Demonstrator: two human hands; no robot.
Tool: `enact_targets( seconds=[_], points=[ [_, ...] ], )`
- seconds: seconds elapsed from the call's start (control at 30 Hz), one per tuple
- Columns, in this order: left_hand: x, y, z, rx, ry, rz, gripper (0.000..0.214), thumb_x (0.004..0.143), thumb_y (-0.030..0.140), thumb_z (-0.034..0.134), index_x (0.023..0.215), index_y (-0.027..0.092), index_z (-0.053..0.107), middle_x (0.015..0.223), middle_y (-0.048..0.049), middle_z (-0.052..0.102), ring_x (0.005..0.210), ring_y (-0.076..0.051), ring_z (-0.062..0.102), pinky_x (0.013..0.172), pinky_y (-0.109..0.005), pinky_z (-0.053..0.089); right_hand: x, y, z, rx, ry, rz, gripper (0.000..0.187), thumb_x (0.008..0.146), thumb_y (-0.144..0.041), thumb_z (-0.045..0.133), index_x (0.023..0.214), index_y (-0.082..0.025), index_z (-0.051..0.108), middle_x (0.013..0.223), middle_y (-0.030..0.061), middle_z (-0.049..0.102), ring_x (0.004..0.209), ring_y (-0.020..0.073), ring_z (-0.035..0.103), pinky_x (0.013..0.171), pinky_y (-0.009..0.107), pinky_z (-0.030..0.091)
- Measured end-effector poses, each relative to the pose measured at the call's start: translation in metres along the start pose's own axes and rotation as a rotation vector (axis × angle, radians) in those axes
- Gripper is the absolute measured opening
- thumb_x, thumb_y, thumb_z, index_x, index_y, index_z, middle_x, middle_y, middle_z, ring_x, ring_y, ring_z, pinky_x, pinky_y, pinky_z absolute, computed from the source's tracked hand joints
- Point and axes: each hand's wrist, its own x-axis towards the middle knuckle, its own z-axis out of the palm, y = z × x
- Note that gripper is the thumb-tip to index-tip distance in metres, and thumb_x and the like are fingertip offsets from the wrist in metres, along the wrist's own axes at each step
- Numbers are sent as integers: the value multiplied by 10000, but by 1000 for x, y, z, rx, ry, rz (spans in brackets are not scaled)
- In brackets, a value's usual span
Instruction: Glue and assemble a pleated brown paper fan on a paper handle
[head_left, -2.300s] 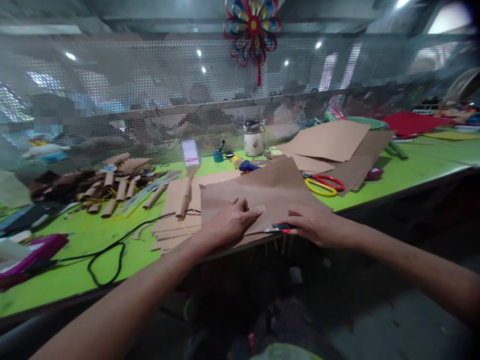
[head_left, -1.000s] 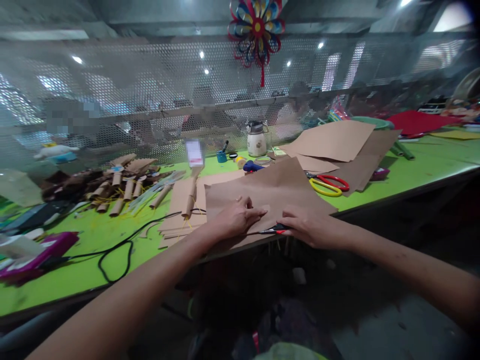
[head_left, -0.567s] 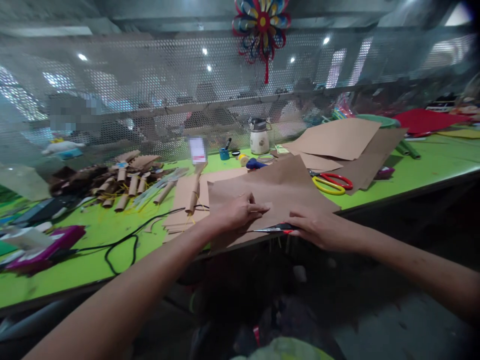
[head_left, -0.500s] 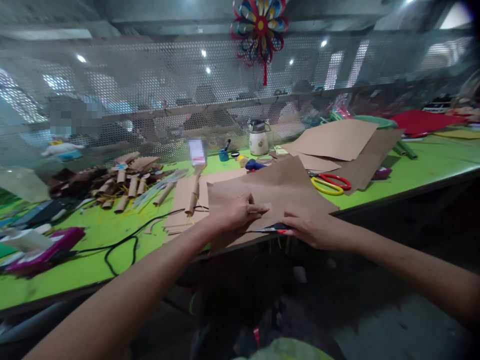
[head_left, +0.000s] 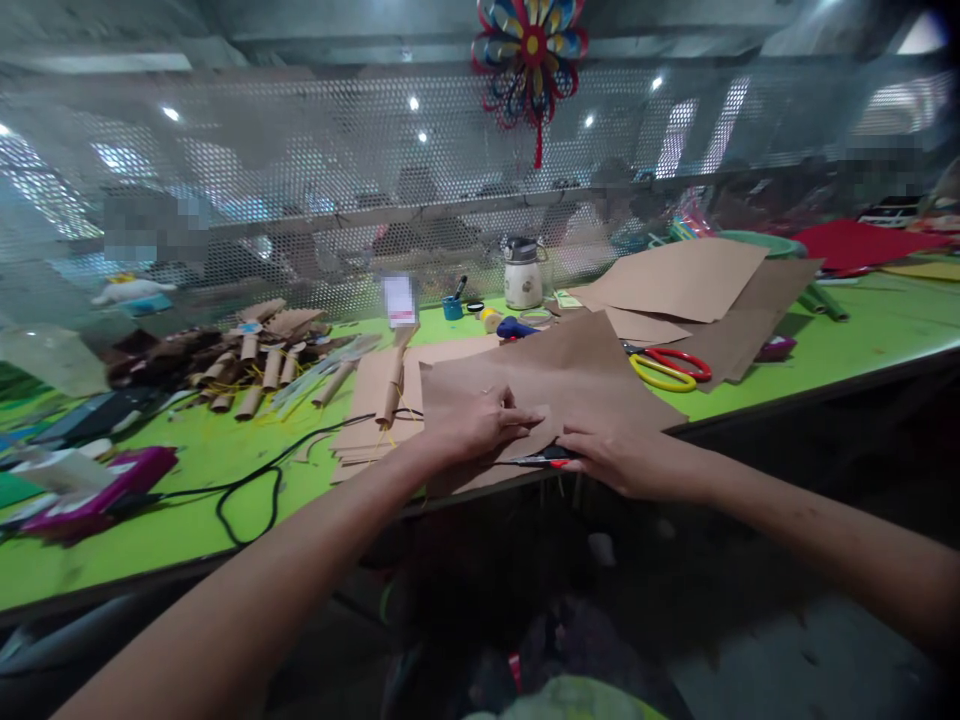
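Note:
A big sheet of brown kraft paper [head_left: 555, 375] lies on the green table [head_left: 187, 500] at its front edge. My left hand [head_left: 472, 425] presses down on the paper's near part, fingers bent and close together. My right hand [head_left: 622, 455] is closed round a red and black utility knife [head_left: 541, 458] whose blade lies along the paper's front edge, just below the left fingertips.
Red and yellow scissors [head_left: 664, 368] lie right of the sheet, beside more brown sheets [head_left: 675, 280]. Cut brown pieces [head_left: 375, 400], paper rolls [head_left: 247, 375], a black cable [head_left: 247, 490], a pink object [head_left: 97, 485] and a white jar [head_left: 523, 280] sit further left and back. A perforated screen [head_left: 300, 190] closes the rear.
The knife in my right hand has slid leftwards along the paper's front edge, closer to my left hand. My left hand has stayed pressed on the sheet. The view has shifted slightly.

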Motion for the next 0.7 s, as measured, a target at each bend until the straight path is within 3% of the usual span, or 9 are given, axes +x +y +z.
enact_targets(
  seconds=[0.17,0.33,0.57,0.7],
  points=[
    [0,0,1,-37,13,-59,349,898,352,469,1211,300,615,969,-48,464,777,-158,448,774,-277,385,8,-2,5,23,5,-47,269,922,-203,444,1151,-127,562,1245,153,535,1206,244,463,1016,391,376],
    [1,-3,3,-16,16,-14,362,903,352,465,1237,300,595,947,-50,457,771,-160,446,767,-292,384,-2,-6,-3,57,-10,-11,253,922,-208,449,1130,-156,582,1146,129,584,1075,227,549,920,362,447],
    [1,-5,3,0,1,-25,362,906,366,457,1234,303,596,971,-48,445,804,-157,464,787,-291,400,11,-5,7,20,2,-57,271,913,-208,466,1150,-135,576,1216,148,555,1173,249,485,993,402,396],
    [1,-3,2,9,-10,-20,372,907,351,458,1254,292,582,978,-57,452,803,-160,455,798,-301,401,5,-19,-3,27,-59,-36,258,922,-206,454,1133,-142,588,1138,129,580,1057,228,544,909,359,445]
  ],
)
